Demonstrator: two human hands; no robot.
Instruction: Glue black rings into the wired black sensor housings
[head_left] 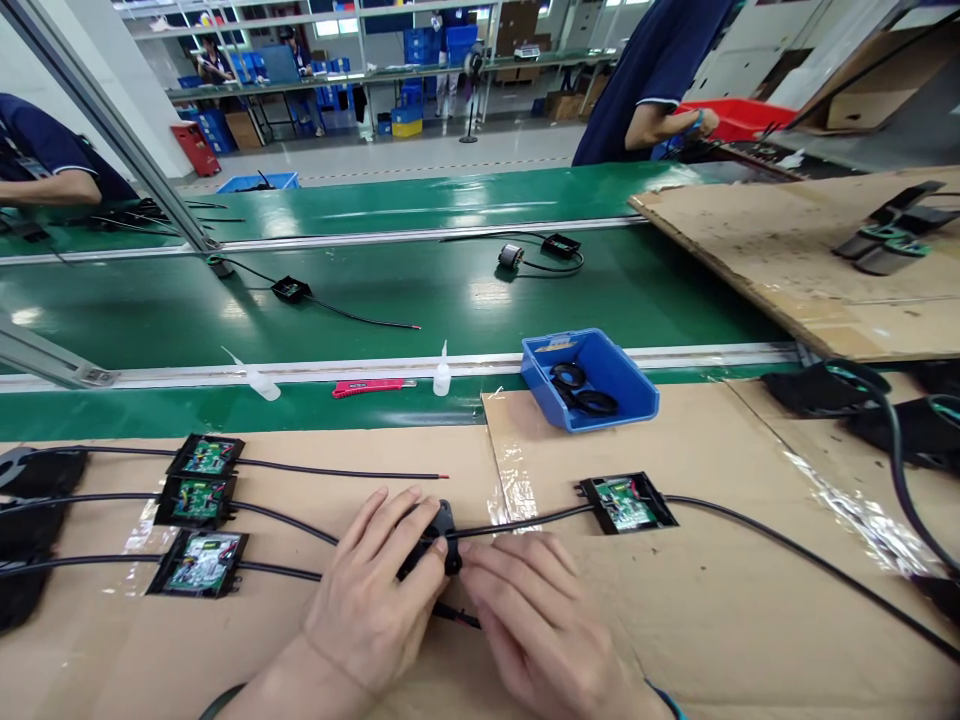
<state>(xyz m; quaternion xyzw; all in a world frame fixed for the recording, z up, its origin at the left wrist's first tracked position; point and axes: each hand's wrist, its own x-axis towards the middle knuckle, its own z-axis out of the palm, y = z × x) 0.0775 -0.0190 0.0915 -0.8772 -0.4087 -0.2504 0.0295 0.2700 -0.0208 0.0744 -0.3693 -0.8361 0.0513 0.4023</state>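
My left hand [379, 585] is closed around a small black plastic part [445, 520], pressed down against the cardboard-covered bench. A black cable [525, 523] runs out of that part to the right, into an open black case with a green circuit board [628, 503]. At the spot where cable and black part meet, my right hand [532, 610] pinches with its fingertips; whether they grip the cable or the part is hidden. Left of my hands lie several similar open cases, among them a circuit board case [199, 563], each with black cables.
Beyond the cardboard [300, 620] stand a blue bin [592, 385] with black rings, a small white bottle [442, 372], a tipped bottle [262, 383] and a red cutter knife [371, 387]. A green conveyor [390, 280] carries cabled parts. Two co-workers sit or stand across it.
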